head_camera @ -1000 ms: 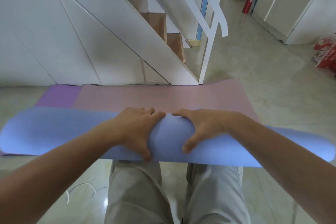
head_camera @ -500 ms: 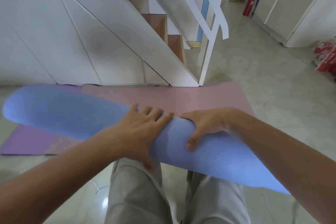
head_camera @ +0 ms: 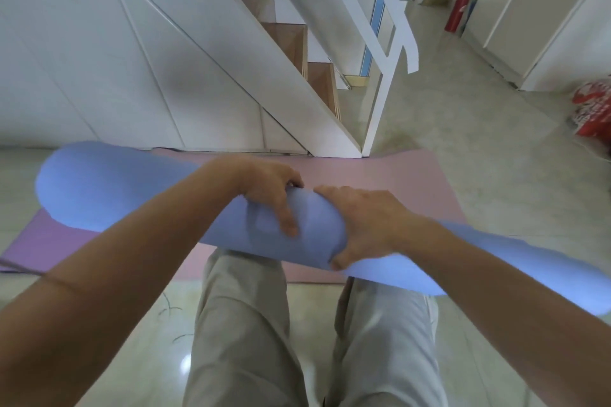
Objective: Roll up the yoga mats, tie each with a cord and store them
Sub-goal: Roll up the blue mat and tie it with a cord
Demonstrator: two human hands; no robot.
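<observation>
A rolled blue yoga mat (head_camera: 109, 188) is lifted off the floor and slants from upper left to lower right across my legs. My left hand (head_camera: 271, 192) grips the roll near its middle, fingers curled over the far side and thumb on the near side. My right hand (head_camera: 367, 225) grips it just to the right, thumb under the roll. A pink mat (head_camera: 380, 175) lies flat on the floor beneath, with a purple mat (head_camera: 49, 241) showing at its left end. A cord (head_camera: 20, 269) lies at the left edge by the purple mat.
A white staircase (head_camera: 287, 43) with wooden steps and its railing post (head_camera: 377, 116) stand just beyond the mats. A red fire extinguisher (head_camera: 456, 10) is far right by white cabinets, and a red bag (head_camera: 595, 112) sits on the tiled floor at right.
The blue roll has been lifted off the pink mat and tilted, its left end rising. Both hands have closed around its middle.
</observation>
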